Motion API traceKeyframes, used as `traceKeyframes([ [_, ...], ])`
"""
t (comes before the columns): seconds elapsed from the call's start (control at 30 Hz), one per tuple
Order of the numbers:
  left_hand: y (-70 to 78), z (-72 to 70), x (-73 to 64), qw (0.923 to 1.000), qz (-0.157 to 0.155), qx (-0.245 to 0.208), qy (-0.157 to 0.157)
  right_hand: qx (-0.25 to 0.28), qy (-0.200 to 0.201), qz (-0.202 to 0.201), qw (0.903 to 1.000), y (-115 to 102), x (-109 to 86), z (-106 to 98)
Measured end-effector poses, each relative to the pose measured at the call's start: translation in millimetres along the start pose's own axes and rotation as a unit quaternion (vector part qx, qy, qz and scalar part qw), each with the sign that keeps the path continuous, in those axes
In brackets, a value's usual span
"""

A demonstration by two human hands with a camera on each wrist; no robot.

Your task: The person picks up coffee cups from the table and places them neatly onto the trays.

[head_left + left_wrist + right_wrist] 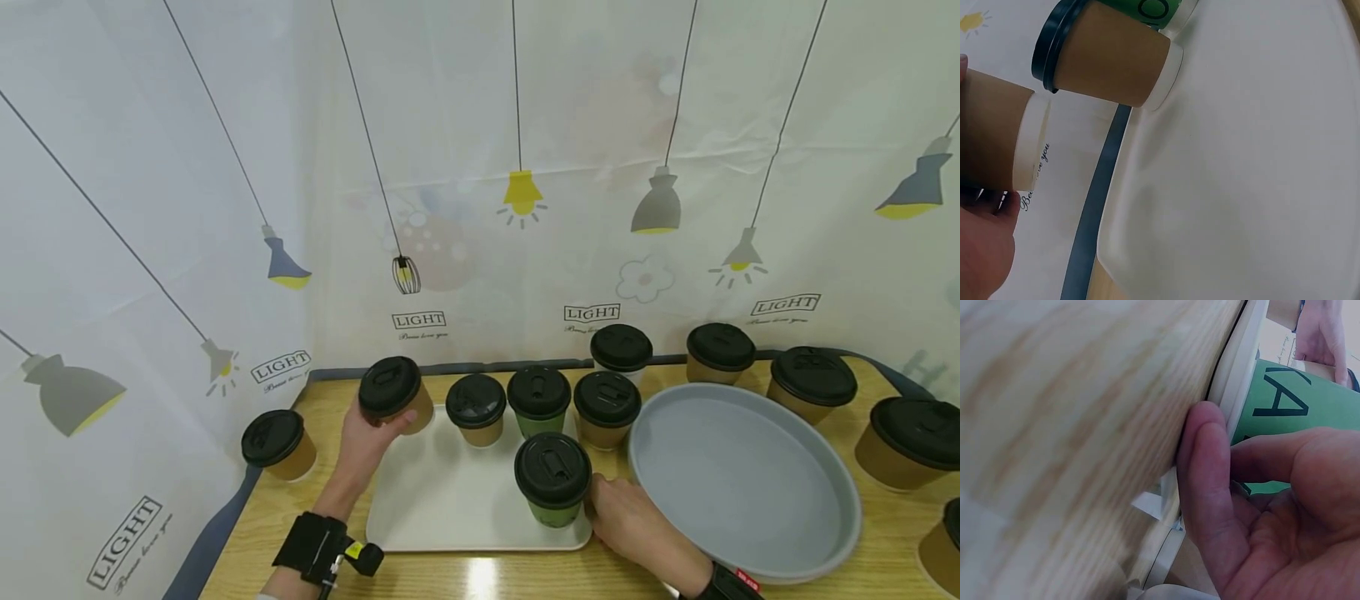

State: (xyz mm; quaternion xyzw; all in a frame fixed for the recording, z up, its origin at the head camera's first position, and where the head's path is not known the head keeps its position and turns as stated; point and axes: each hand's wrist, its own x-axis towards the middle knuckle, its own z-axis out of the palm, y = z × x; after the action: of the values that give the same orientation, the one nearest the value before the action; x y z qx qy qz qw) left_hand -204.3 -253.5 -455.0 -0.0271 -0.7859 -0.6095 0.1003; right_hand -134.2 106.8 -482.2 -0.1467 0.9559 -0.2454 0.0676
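Note:
My left hand [367, 437] grips a brown paper cup [411, 408] with a black lid, tilted over the back left corner of the white tray [442, 500]. In the left wrist view the held cup's pale base [1030, 144] shows clear of the tray. My right hand [626, 512] is at the tray's right edge, fingers curled at its rim [1244, 369]. Close beside it, a green cup [555, 512] with a black lid stands on the tray. Along the tray's back stand another brown cup [480, 433] and a green cup [538, 425], both lidded.
A round grey tray [742, 483] lies to the right. Several lidded cups stand around it, including a brown one [900, 458] at far right. Another brown cup [292, 458] stands at the table's left edge. A printed cloth [480, 100] hangs behind the wooden table [420, 575].

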Motion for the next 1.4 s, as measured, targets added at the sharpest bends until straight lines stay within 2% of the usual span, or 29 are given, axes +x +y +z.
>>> traceKeyframes([
  [0.13, -6.3, -2.3, 0.5, 0.9998, -0.008, -0.007, -0.017, -0.002, 0.003, -0.001, 1.0, 1, -0.1, 0],
  [0.57, -25.1, -1.9, 2.2, 0.9974, -0.061, 0.003, -0.04, -0.002, -0.005, 0.005, 1.0, 1, 1.2, 1],
  [1.1, -40.3, 5.5, 6.7, 0.9949, -0.071, 0.03, -0.064, 0.004, -0.006, 0.005, 1.0, 1, 0.7, 0],
  [1.4, -43.9, 7.9, 6.5, 0.9941, -0.084, 0.033, -0.06, 0.001, 0.007, 0.0, 1.0, 1, 0.1, 1],
])
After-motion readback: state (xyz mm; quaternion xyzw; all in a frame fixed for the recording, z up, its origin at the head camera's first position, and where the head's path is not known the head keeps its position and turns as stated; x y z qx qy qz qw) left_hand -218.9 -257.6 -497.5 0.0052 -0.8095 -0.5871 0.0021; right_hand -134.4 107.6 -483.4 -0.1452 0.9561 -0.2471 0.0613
